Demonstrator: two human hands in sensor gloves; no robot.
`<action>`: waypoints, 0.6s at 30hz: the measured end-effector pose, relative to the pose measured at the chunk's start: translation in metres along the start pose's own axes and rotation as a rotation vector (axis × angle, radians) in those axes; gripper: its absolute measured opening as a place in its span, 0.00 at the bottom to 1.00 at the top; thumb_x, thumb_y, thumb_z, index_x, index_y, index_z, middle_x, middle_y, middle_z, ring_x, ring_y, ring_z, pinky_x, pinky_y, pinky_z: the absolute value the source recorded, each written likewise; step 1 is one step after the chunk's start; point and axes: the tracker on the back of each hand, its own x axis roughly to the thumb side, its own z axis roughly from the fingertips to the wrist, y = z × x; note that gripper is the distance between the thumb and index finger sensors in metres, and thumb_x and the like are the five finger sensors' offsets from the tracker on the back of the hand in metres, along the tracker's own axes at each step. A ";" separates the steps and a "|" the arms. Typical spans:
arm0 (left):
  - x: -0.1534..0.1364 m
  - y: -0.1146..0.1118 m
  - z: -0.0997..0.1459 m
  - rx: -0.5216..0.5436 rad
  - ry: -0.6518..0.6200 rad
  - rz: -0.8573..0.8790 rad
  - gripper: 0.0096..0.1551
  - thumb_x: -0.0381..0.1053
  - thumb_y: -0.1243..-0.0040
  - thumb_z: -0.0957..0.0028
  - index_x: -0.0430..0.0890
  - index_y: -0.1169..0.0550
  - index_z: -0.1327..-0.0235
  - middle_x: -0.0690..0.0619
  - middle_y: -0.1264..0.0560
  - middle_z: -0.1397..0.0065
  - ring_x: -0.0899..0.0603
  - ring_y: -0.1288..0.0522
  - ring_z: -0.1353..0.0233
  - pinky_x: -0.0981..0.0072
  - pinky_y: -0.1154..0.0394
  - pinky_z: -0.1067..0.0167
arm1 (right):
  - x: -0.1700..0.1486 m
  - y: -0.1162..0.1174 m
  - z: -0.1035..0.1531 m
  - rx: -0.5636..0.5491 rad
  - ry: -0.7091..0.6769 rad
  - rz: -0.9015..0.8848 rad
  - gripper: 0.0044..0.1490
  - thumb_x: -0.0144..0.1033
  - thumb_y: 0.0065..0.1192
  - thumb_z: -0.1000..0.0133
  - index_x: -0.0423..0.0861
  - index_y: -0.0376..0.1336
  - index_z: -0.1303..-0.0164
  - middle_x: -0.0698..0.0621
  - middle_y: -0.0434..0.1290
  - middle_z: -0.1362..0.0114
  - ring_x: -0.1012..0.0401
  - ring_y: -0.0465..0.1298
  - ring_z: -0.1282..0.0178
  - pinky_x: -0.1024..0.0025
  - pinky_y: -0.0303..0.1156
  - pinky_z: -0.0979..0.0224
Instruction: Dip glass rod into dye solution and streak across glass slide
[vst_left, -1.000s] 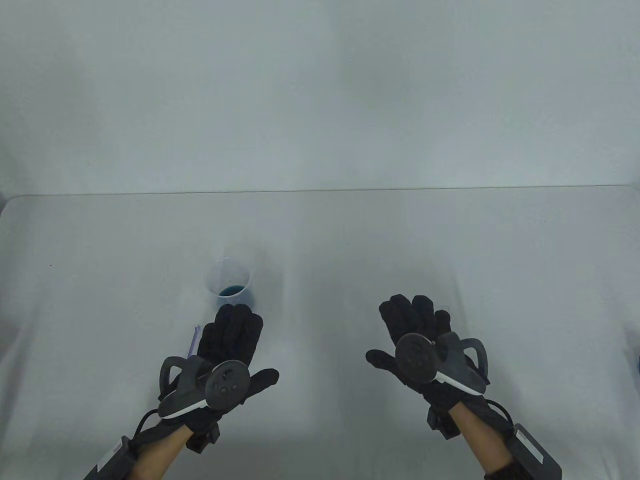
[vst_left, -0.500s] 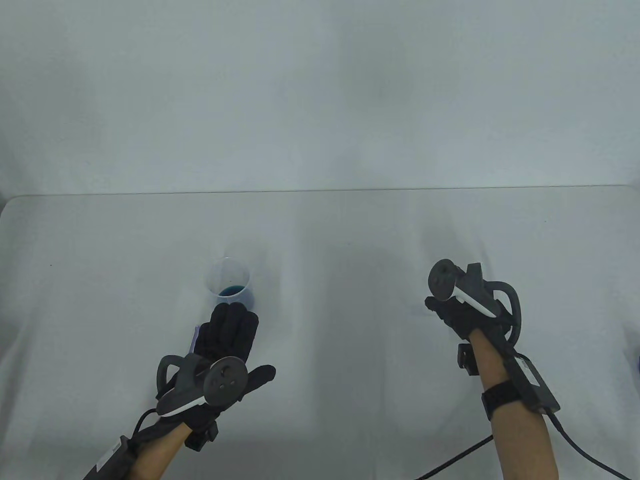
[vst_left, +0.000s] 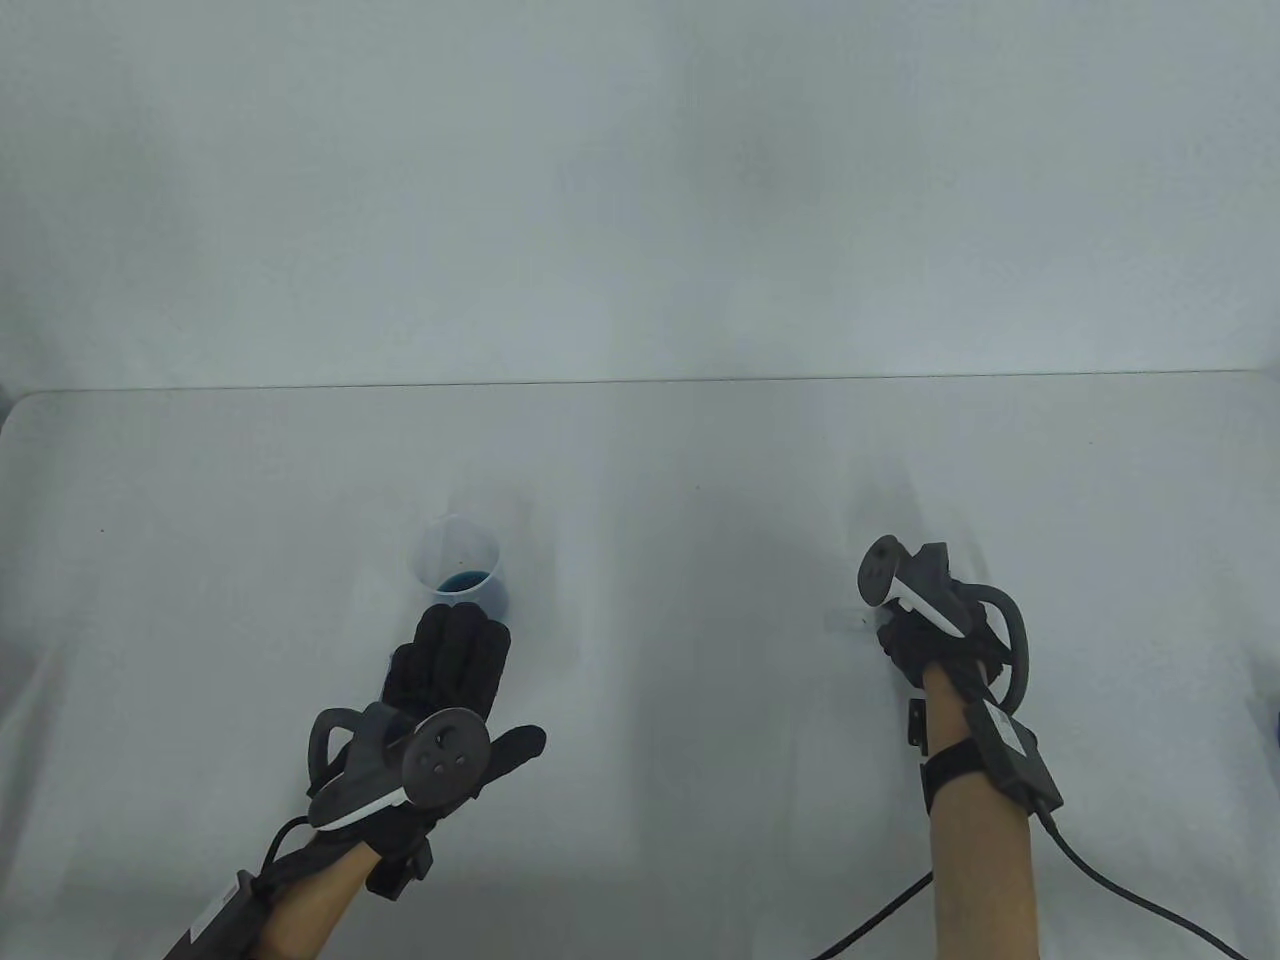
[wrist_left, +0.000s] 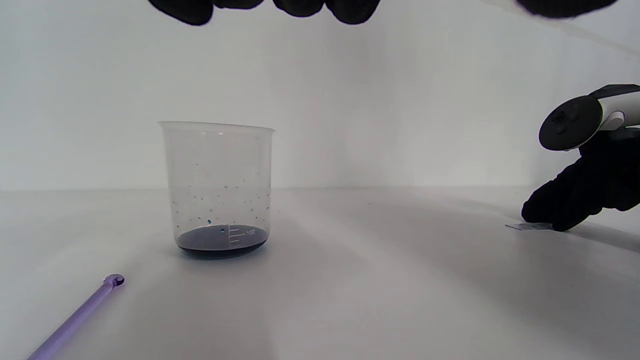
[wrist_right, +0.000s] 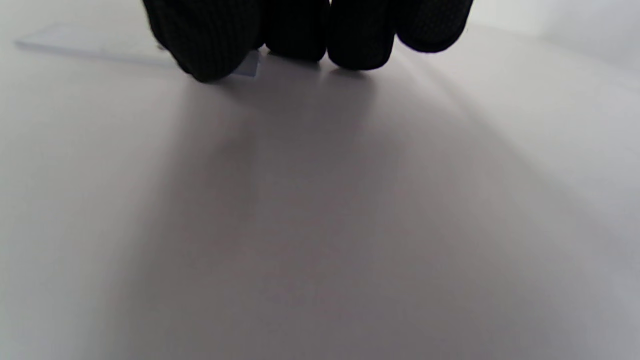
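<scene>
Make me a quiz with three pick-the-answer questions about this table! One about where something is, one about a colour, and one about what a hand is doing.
1. Where does the beaker stand?
A. Just beyond the left hand's fingertips
B. Under the right hand
C. At the table's far edge

2. What colour is the rod lying on the table?
A. Red
B. Purple
C. Green

3. What is the right hand doing?
A. Lifting the beaker
B. Holding the rod
C. Touching the glass slide with its fingertips

Answers:
1. A, as the table view shows the beaker right past the left hand's flat fingers.
2. B, as the left wrist view shows a pale purple rod with a round tip beside the beaker.
3. C, as the right wrist view shows the fingertips down on the slide's end, flat on the table.
</scene>
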 end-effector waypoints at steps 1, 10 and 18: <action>0.000 0.000 0.000 0.000 0.001 -0.001 0.58 0.73 0.59 0.46 0.39 0.53 0.13 0.34 0.58 0.11 0.24 0.58 0.14 0.33 0.49 0.22 | 0.001 0.001 0.000 -0.004 -0.003 0.002 0.33 0.47 0.62 0.45 0.61 0.57 0.28 0.59 0.65 0.21 0.55 0.68 0.19 0.53 0.67 0.20; -0.001 -0.001 0.000 0.002 0.006 -0.008 0.58 0.73 0.59 0.46 0.39 0.53 0.13 0.33 0.58 0.11 0.24 0.58 0.14 0.33 0.49 0.22 | 0.009 0.001 0.005 -0.010 -0.040 0.033 0.33 0.48 0.63 0.46 0.60 0.59 0.29 0.58 0.67 0.22 0.55 0.69 0.20 0.53 0.67 0.21; -0.001 -0.001 -0.001 0.001 0.009 -0.017 0.58 0.73 0.59 0.46 0.39 0.53 0.13 0.34 0.58 0.11 0.24 0.58 0.14 0.33 0.49 0.22 | 0.053 0.005 0.043 -0.055 -0.244 0.095 0.33 0.50 0.63 0.46 0.57 0.61 0.30 0.55 0.71 0.26 0.56 0.74 0.26 0.54 0.69 0.23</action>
